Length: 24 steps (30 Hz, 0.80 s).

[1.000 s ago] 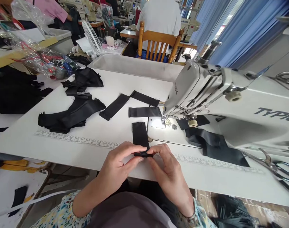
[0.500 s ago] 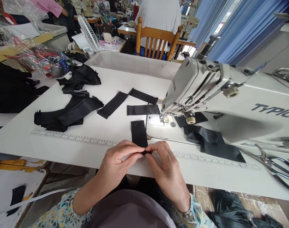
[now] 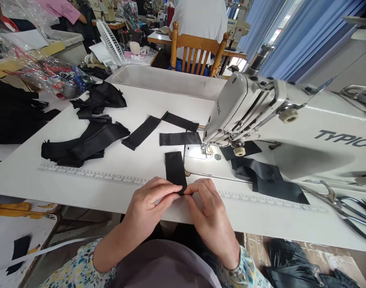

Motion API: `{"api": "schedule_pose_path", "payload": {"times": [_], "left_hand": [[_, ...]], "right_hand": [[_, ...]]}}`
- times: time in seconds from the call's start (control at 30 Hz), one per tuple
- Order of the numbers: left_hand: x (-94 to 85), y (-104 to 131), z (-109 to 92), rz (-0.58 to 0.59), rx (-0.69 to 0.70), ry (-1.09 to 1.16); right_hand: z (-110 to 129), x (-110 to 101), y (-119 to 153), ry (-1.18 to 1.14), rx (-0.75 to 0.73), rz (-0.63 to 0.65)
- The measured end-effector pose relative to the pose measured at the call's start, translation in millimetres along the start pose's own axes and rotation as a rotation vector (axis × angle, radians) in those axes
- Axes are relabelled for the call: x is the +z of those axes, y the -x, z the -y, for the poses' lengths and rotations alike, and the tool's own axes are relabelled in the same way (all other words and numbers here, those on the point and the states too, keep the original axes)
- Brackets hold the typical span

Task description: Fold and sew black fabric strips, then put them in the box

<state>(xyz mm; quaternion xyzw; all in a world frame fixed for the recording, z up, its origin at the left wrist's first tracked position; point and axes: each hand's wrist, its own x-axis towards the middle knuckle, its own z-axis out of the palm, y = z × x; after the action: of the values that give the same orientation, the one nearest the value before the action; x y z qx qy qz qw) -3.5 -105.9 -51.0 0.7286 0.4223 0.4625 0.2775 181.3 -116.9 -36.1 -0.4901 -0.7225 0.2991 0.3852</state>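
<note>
Two hands pinch a black fabric strip.
Likely light, soft, slippery; best held at its near edge.

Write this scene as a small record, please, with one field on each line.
left hand: pinching strip's near end
right hand: pinching same end, beside left fingertips
strip: black, flat beyond the fingers
other strips: three, left of the needle area
pile: black cloth, on table's left side
machine: on the right, marked TYPICAL
scissors: near table's right end
</note>
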Motion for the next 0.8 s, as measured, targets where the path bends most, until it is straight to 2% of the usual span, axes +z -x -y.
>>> {"api": "schedule_pose_path", "payload": {"times": [0.57,0.8], "left_hand": [[1.8,-2.4,0.6,-0.001,0.025,-0.018],[-3.1,-4.5,0.6,0.051,-0.030,-0.038]], "right_hand": [[-2.4,1.5,0.6,0.074,-0.053,-0.008],[-1.9,-2.4,-1.5,0.056,0.006,0.039]]}}
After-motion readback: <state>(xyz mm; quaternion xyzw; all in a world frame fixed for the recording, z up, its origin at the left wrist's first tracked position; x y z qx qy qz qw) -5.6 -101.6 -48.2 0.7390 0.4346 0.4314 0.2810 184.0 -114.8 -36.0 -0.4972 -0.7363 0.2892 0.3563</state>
